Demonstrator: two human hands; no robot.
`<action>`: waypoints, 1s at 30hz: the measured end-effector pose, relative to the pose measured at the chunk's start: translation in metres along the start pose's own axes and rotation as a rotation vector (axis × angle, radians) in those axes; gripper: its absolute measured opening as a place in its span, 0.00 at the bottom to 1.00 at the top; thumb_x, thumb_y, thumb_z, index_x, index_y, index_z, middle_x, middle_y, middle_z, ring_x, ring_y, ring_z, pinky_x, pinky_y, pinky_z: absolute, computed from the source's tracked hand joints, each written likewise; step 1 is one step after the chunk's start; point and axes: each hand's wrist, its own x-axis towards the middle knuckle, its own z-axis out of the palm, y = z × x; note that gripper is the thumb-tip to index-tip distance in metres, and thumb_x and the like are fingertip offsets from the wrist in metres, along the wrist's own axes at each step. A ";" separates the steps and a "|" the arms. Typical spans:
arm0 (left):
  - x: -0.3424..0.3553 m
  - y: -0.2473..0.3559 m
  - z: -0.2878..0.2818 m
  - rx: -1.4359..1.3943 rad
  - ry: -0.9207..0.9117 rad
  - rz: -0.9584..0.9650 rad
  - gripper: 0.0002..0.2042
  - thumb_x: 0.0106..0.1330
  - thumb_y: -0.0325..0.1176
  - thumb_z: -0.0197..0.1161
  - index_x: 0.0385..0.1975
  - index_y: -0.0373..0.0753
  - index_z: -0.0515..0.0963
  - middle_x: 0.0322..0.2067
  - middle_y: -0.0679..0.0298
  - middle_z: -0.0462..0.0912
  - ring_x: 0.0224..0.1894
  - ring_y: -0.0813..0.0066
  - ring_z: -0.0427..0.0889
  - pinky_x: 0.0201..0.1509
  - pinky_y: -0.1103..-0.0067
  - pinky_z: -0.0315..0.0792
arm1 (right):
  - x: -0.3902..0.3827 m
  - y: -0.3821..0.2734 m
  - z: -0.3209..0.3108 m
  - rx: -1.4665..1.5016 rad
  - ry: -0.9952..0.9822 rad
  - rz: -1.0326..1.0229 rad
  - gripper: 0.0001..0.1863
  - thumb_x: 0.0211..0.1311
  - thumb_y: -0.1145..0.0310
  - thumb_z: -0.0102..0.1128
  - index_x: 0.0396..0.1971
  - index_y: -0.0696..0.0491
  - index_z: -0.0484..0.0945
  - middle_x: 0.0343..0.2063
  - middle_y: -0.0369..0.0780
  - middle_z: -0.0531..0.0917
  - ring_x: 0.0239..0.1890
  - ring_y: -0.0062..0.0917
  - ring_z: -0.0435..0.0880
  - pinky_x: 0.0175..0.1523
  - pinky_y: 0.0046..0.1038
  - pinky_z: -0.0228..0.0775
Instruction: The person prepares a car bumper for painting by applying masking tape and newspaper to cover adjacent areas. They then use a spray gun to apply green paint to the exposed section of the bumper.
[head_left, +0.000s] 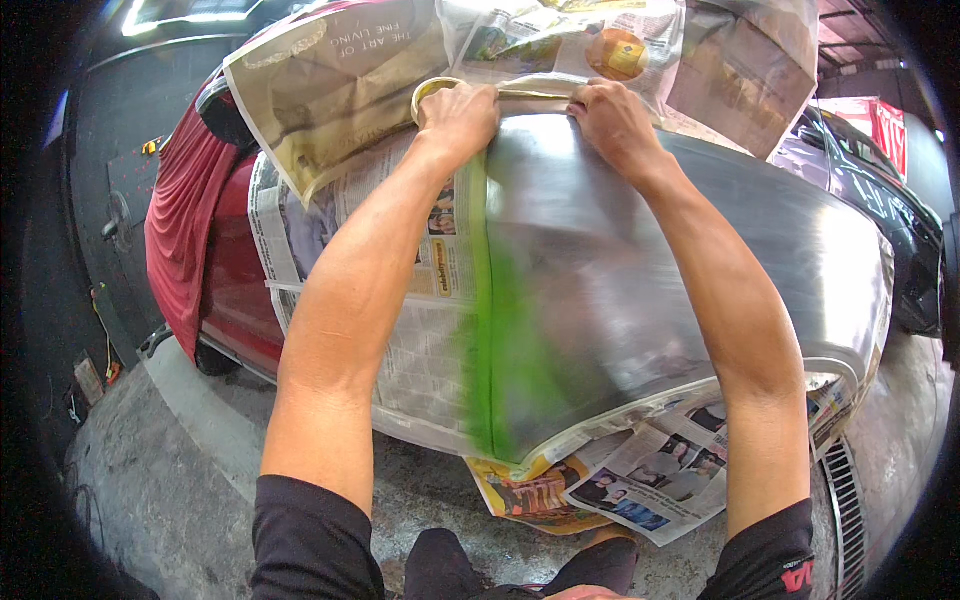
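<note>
Grey concrete floor surrounds a newspaper-masked car panel. Left hand grips a tape roll; right hand fingers press tape flat. Pressing firmly along the edge should seal the newspaper.

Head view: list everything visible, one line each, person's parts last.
Car body panel: one, bare grey with a green sprayed strip along its left edge, centre.
Newspaper masking: several sheets, left of the panel, above it and under its lower edge.
Masking tape roll: one, pale yellow, at the left hand.
Red car body: one, left, partly covered by a red cloth.
Dark car: one, upper right.
Floor drain grate: one, lower right.
Concrete floor: grey, below.
Left hand: on the roll at the panel's top edge.
Right hand: pressing the top edge.
</note>
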 end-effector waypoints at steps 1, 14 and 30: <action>0.001 0.000 0.000 0.005 -0.006 0.001 0.14 0.73 0.42 0.56 0.47 0.45 0.84 0.44 0.50 0.87 0.48 0.49 0.86 0.52 0.57 0.77 | 0.004 -0.002 0.002 0.040 -0.005 -0.001 0.11 0.62 0.66 0.64 0.32 0.59 0.87 0.37 0.50 0.87 0.42 0.46 0.88 0.50 0.43 0.81; 0.005 0.009 -0.023 0.077 -0.148 0.043 0.12 0.66 0.32 0.58 0.45 0.40 0.85 0.47 0.48 0.87 0.51 0.49 0.86 0.54 0.58 0.78 | 0.046 -0.056 0.056 0.088 0.002 0.136 0.11 0.59 0.76 0.56 0.33 0.58 0.88 0.36 0.55 0.87 0.43 0.47 0.89 0.49 0.43 0.82; -0.109 -0.024 0.010 -0.166 0.490 0.193 0.09 0.76 0.31 0.51 0.48 0.36 0.76 0.37 0.48 0.85 0.35 0.48 0.86 0.36 0.59 0.80 | 0.052 -0.074 0.053 -0.036 -0.081 0.021 0.09 0.60 0.75 0.59 0.33 0.58 0.88 0.36 0.53 0.88 0.40 0.46 0.90 0.47 0.41 0.84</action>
